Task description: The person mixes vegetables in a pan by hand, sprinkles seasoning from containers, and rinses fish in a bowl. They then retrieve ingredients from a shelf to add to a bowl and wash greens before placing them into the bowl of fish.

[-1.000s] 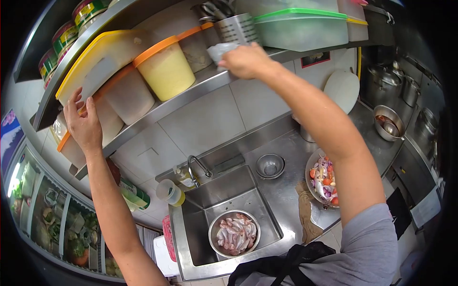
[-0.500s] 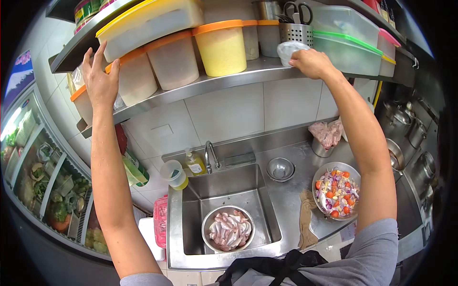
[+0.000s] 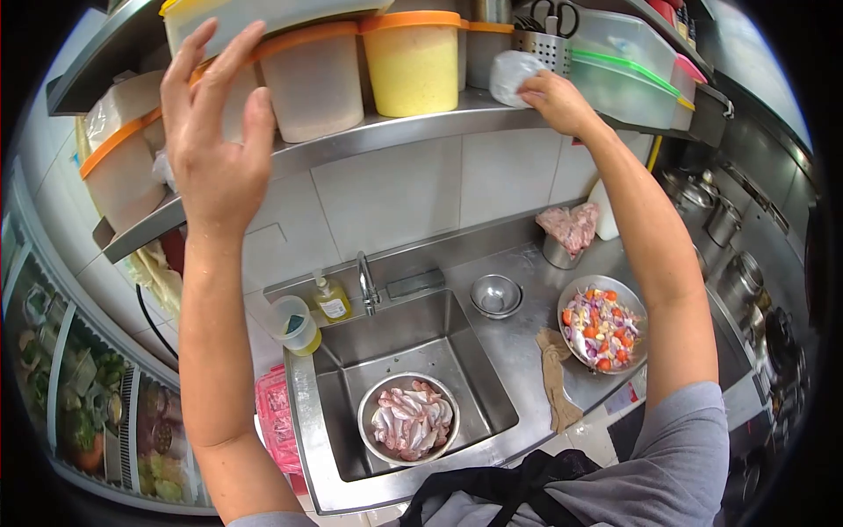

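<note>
My right hand point(image 3: 555, 98) pinches a white plastic bag point(image 3: 515, 77) on the steel shelf point(image 3: 395, 128), in front of the perforated holder point(image 3: 543, 51) with scissors. Raised at the left, my left hand point(image 3: 218, 140) has its fingers spread and holds nothing; it is in front of the orange-lidded tubs. A tub of yellow contents point(image 3: 411, 70) and a greyish tub point(image 3: 312, 86) stand between my hands. Above the left one lies a long yellow-lidded box point(image 3: 281, 12), partly out of view.
Below, a metal bowl of raw meat point(image 3: 409, 420) sits in the sink point(image 3: 479, 373). On the counter are small bowls point(image 3: 496, 296), a bowl of cut vegetables point(image 3: 604, 325), a brown cloth point(image 3: 556, 378) and bagged meat point(image 3: 569, 230). Soap bottle point(image 3: 332, 299) stands beside the faucet point(image 3: 366, 285).
My left hand has moved right, away from the yellow-lidded box's left end, across the tubs. The right hand moved right along the shelf with the bag, then stayed near the holder. The view has shifted.
</note>
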### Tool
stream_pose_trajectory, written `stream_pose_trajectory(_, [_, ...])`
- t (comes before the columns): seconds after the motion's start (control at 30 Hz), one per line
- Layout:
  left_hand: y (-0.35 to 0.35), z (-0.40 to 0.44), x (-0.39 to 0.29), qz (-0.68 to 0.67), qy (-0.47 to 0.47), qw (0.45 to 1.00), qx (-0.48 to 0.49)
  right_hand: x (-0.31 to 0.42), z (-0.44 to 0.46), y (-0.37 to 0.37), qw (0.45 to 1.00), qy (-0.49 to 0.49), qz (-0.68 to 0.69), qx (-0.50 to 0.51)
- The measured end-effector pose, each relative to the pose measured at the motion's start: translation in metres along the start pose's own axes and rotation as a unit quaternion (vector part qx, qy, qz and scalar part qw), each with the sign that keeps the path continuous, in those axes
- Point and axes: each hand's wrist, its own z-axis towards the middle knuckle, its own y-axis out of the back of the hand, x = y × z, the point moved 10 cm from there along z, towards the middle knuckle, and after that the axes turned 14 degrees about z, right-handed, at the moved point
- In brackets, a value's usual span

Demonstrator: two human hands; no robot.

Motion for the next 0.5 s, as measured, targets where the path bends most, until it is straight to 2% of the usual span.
stream_pose_trajectory(0.07, [-0.013,-0.002,-0.029,-0.065,-0.027,0.997,0.015,0.023,0.006,-0.007,0.997,0.058,0.051,0.004])
stream_pose_trajectory(0.17, [-0.050,-0.008,-0.073,-0.141,-0.037,0.988,0.047,0.047,0.007,0.010,0.994,0.061,0.091,-0.028])
stream_pose_trajectory(0.23, [-0.082,-0.010,-0.101,-0.197,-0.025,0.978,0.069,0.028,0.013,0.052,0.983,0.015,0.109,-0.147])
stream_pose_trajectory(0.27, [-0.096,-0.009,-0.114,-0.204,-0.028,0.976,0.068,0.014,0.008,0.083,0.963,0.002,0.081,-0.256])
stream_pose_trajectory(0.33, [-0.145,-0.008,-0.139,-0.212,-0.018,0.966,0.147,-0.034,0.002,0.104,0.944,-0.160,0.141,-0.253])
stream_pose_trajectory(0.47, [-0.240,-0.005,-0.178,-0.181,-0.008,0.961,0.211,-0.082,0.014,0.109,0.950,-0.139,0.054,-0.274])
stream_pose_trajectory(0.5, [-0.269,-0.012,-0.180,-0.148,0.019,0.953,0.262,-0.089,0.020,0.100,0.952,-0.199,0.055,-0.226])
